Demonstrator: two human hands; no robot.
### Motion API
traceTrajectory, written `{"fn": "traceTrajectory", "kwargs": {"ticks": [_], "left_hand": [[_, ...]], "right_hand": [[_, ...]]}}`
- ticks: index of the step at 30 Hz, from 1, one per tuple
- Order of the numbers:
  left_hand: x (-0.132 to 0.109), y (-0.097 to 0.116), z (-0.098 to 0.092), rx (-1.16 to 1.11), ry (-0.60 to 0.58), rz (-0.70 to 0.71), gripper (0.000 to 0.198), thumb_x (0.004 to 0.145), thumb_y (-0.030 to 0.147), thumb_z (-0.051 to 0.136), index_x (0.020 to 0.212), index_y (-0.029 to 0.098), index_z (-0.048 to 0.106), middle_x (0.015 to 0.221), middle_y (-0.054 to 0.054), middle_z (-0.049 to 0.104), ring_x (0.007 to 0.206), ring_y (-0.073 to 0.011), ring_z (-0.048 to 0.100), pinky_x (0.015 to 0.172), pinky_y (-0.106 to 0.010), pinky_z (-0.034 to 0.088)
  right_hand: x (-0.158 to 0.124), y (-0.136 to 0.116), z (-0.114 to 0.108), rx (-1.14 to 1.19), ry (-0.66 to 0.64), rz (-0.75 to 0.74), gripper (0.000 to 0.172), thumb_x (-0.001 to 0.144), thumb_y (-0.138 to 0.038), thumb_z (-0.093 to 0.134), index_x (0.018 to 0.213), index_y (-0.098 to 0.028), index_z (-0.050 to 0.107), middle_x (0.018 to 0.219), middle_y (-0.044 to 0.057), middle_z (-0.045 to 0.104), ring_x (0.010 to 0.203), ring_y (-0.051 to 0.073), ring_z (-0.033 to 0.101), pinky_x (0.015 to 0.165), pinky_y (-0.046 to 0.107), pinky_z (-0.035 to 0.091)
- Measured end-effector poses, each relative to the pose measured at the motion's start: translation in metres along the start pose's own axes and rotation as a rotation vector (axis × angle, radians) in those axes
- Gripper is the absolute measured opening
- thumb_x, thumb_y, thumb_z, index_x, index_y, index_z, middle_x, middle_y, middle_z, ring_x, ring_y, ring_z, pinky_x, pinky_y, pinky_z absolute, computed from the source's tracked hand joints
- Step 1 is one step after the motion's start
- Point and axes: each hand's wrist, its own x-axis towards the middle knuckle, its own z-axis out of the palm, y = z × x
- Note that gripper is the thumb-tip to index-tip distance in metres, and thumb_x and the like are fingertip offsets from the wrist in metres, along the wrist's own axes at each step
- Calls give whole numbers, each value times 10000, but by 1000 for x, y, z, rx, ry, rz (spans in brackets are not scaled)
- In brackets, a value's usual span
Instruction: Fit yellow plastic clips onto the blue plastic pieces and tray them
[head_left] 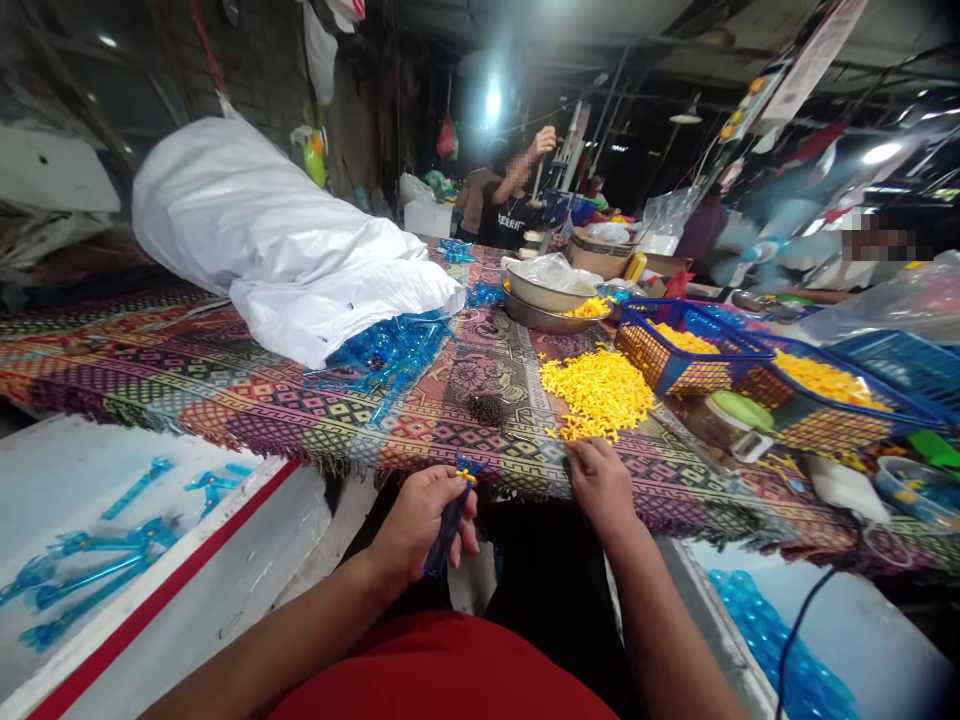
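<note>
My left hand [421, 520] is closed around a clear blue plastic stick [448, 525] with a small yellow piece at its upper tip. It is held just below the table edge. My right hand [598, 480] rests on the patterned cloth [247, 390] at the near edge of a heap of small yellow plastic pieces [598, 392]. Its fingers are curled down onto the pieces, and what they pinch is hidden. A pile of loose blue plastic parts [386, 355] lies left of the heap, partly under a large white plastic sack [262, 235].
Blue wire baskets [686, 350] with yellow pieces stand at the right, metal bowls [544, 300] behind. A small dark pile [488, 407] sits mid-table. A white tray [97, 540] at lower left holds several blue sticks; another tray of blue parts [787, 650] is lower right. People stand beyond.
</note>
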Motion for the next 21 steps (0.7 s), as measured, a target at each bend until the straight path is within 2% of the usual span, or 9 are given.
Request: {"fn": "traceTrajectory", "kwargs": {"ticks": [5, 12, 18, 21], "left_hand": [[-18, 9, -12, 8, 20, 26, 199, 783, 334, 510, 731, 144, 484, 598, 4, 560, 367, -139, 571, 253, -177, 343], [-46, 24, -56, 46, 273, 100, 226, 761, 348, 560, 698, 140, 496, 542, 12, 544, 360, -130, 552, 263, -179, 351], [-49, 27, -80, 34, 306, 158, 246, 800, 361, 518, 704, 134, 515, 485, 2, 538, 373, -138, 552, 283, -183, 364], [-46, 27, -89, 2, 316, 170, 232, 802, 350, 515, 711, 136, 507, 516, 6, 544, 377, -139, 557, 279, -188, 366]], "right_hand": [[-1, 3, 0, 1, -16, -3, 222, 872, -242, 456, 806, -169, 655, 764, 57, 602, 756, 175, 559, 724, 285, 454], [-3, 8, 4, 8, -24, -21, 225, 879, -275, 449, 796, -191, 641, 766, 56, 603, 760, 192, 569, 735, 323, 474], [-5, 8, 3, 30, -8, -32, 186, 876, -294, 462, 859, -200, 622, 809, 72, 614, 773, 215, 583, 759, 380, 493], [-1, 0, 0, 18, 57, -41, 187, 866, -307, 475, 935, -204, 615, 871, 90, 608, 808, 229, 588, 778, 409, 500]]}}
